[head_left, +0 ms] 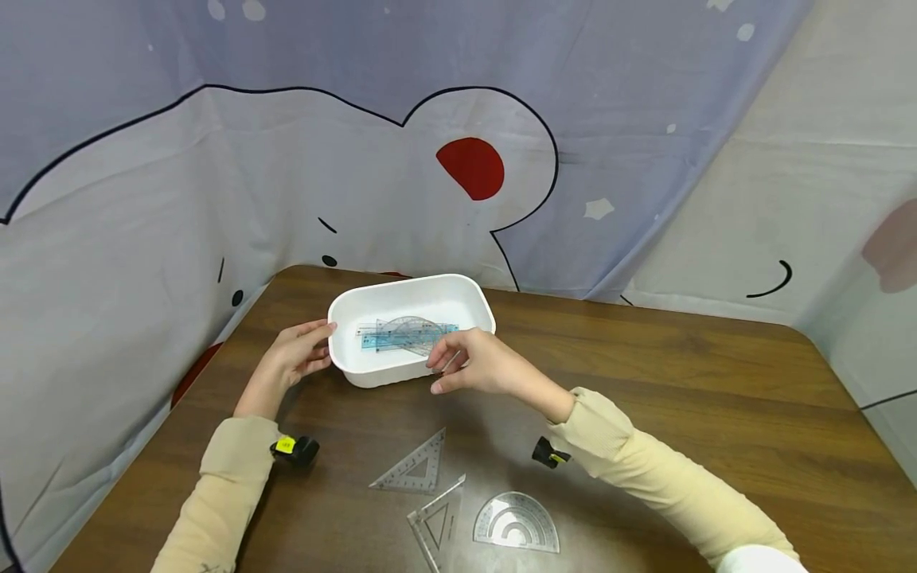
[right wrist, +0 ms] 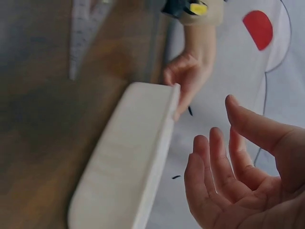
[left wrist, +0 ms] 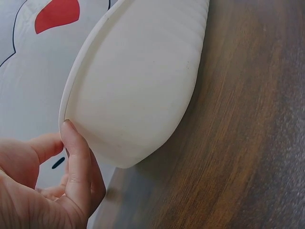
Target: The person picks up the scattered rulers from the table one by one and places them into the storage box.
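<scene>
A white plastic tub [head_left: 361,372] stands on the table. Inside it lie a clear protractor [head_left: 411,321] and blue-tinted rulers [head_left: 368,343], partly overlapping. My left hand [head_left: 296,356] pinches the tub's left end at the rim; up close in the left wrist view, thumb and finger meet that edge. Over the tub's near right side hovers my right hand [head_left: 476,362], its fingers loosely bent with a gap to the thumb. Nothing shows between those fingers in the right wrist view, where the right hand [right wrist: 243,176] is beside the tub's rim.
Closer to me on the brown table [head_left: 680,382] lie a clear set square [head_left: 401,476], a second set square [head_left: 454,509] and a clear protractor [head_left: 516,513]. A printed cloth [head_left: 358,175] hangs behind the table's far edge.
</scene>
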A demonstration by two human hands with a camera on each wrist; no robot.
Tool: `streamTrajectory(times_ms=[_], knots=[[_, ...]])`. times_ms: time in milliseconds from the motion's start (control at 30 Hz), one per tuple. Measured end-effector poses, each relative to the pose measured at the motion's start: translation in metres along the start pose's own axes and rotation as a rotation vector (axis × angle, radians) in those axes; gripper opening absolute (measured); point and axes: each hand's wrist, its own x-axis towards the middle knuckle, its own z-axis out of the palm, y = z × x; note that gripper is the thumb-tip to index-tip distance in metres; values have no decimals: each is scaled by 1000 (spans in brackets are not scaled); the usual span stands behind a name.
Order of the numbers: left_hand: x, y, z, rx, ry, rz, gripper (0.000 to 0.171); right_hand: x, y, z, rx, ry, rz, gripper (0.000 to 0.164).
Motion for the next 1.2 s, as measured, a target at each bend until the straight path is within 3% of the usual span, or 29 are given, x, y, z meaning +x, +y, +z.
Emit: streamTrajectory(times_ms=[400,800,967,1200], knots=[[1,-1,-3,4,-8,11,66,-7,31,35,-44,-168,-32,36],[2,-3,-2,-16,-13,3,67,-5,42,57,-82,-173,-38,44],[1,-2,-1,-24,-19,4,68,-6,44,65,-191,-176,-61,44],[1,-2,0,-21,-25,15,67,-7,46,73,-445,-157,-151,49]])
